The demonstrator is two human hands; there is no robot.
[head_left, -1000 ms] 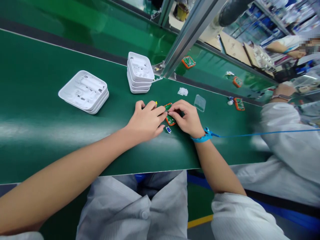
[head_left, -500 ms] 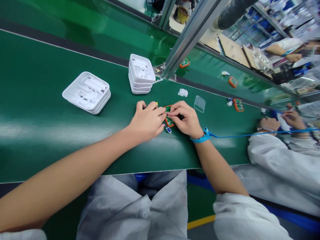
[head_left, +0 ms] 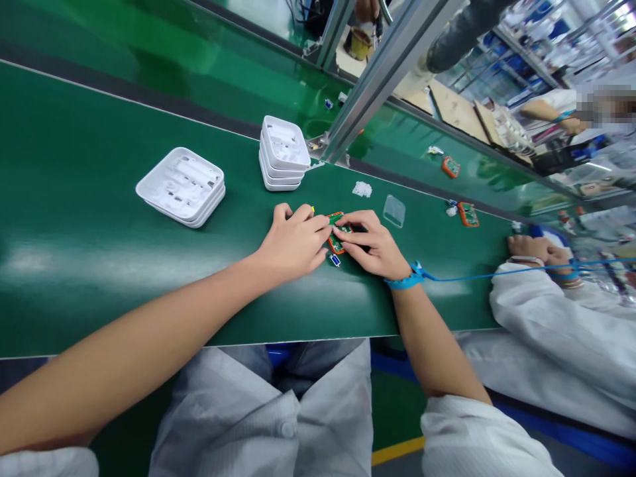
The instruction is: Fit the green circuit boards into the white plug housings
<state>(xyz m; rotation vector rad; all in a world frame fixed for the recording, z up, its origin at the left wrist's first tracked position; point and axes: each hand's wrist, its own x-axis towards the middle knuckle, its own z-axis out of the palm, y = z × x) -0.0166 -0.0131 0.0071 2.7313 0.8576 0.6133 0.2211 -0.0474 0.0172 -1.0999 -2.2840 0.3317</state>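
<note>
A green circuit board in an orange frame (head_left: 340, 245) lies on the green work surface, partly covered by fingers. My left hand (head_left: 297, 242) is closed at its left side, fingertips gripping the edge. Over the board's right part, my right hand (head_left: 377, 246) has its thumb and index finger drawn together; anything between them is too small to make out. A blue wrist strap (head_left: 407, 278) with a cord circles my right wrist. Just below the board sits a small part with a blue screen (head_left: 335, 260). A bit of yellow (head_left: 313, 209) shows beyond my left fingers.
White plastic housings stand in a low stack (head_left: 181, 185) at left and a taller stack (head_left: 284, 152) farther back. Beyond my hands lie small white pieces (head_left: 362, 189), a clear cover (head_left: 394, 211) and another orange-framed board (head_left: 468, 214). A metal post (head_left: 377, 79) rises behind; a co-worker's hands (head_left: 539, 252) are at right.
My right hand has shifted slightly right and down, uncovering more of the board. My left hand stays at the board's left side. The co-worker's hands have come together.
</note>
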